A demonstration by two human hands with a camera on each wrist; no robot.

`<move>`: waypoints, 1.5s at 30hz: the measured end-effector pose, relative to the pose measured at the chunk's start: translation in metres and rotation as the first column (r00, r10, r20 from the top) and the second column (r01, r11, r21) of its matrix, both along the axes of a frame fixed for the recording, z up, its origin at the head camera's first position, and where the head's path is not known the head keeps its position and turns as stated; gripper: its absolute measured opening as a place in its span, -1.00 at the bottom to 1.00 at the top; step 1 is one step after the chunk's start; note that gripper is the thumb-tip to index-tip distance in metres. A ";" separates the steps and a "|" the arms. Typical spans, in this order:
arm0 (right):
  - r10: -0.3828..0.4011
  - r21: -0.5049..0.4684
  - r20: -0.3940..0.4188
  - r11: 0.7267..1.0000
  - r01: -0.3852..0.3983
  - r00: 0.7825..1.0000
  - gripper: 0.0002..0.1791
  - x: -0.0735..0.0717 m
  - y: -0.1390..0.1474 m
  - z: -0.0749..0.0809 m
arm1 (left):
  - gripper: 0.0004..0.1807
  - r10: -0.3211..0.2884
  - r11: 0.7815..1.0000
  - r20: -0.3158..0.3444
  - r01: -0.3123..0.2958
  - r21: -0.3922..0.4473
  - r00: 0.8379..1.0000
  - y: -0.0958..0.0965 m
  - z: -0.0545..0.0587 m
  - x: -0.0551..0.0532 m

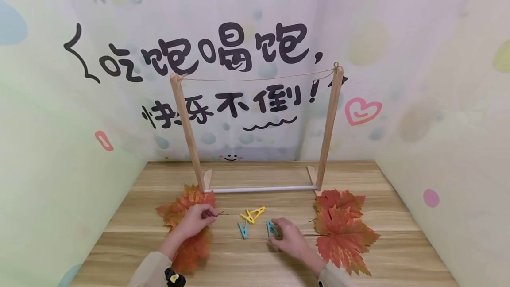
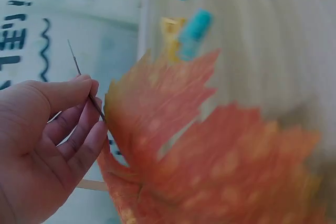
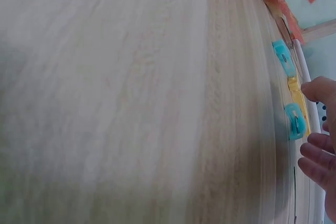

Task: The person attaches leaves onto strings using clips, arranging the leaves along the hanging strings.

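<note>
My left hand (image 1: pixel 194 221) pinches the thin dark stem (image 2: pixel 77 65) of a red-orange maple leaf (image 2: pixel 205 171) between thumb and fingers. In the left wrist view the leaf spreads out to the right of that hand. My right hand (image 1: pixel 290 239) reaches to a blue clothespin (image 1: pixel 271 228) on the table. Its thumb and fingers are spread apart at the clothespin in the right wrist view. To the left of this hand lie two yellow clothespins (image 1: pixel 256 212) and a second blue clothespin (image 1: pixel 243 230).
Behind the clothespins stands a wooden frame with a left post (image 1: pixel 187 132), a right post (image 1: pixel 330 129) and a white bar (image 1: pixel 260 188) low between them. A thin string (image 1: pixel 255 79) joins the post tops. More maple leaves (image 1: pixel 344 229) lie at the right on the wooden table (image 1: pixel 247 260).
</note>
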State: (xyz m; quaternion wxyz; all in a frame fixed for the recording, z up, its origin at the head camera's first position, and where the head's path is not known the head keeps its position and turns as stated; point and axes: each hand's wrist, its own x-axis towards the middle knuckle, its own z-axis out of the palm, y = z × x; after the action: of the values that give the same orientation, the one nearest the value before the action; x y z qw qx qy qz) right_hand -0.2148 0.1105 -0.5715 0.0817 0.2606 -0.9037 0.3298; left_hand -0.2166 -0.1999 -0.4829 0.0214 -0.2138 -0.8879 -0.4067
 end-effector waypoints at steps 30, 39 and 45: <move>-0.270 0.002 0.004 0.963 0.270 0.963 -0.69 0.004 -0.022 -0.009 | -0.90 0.216 0.942 0.030 -0.216 0.255 0.976 0.022 0.067 -0.023; -0.123 0.047 0.085 0.992 0.119 0.989 -0.77 -0.003 -0.014 0.005 | -0.90 0.219 0.946 0.017 -0.217 0.241 0.976 0.027 0.082 -0.030; 0.023 0.031 0.162 0.999 -0.028 0.986 -0.84 -0.007 -0.003 0.020 | -0.93 0.203 0.943 -0.051 -0.181 0.281 0.978 0.029 0.088 -0.033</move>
State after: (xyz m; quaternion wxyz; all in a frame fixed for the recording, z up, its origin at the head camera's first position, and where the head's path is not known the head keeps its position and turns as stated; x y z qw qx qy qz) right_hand -0.2214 0.1073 -0.5516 -0.0006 0.2458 -0.9093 0.3359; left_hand -0.2492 -0.1708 -0.3952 0.1255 -0.1373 -0.8380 -0.5130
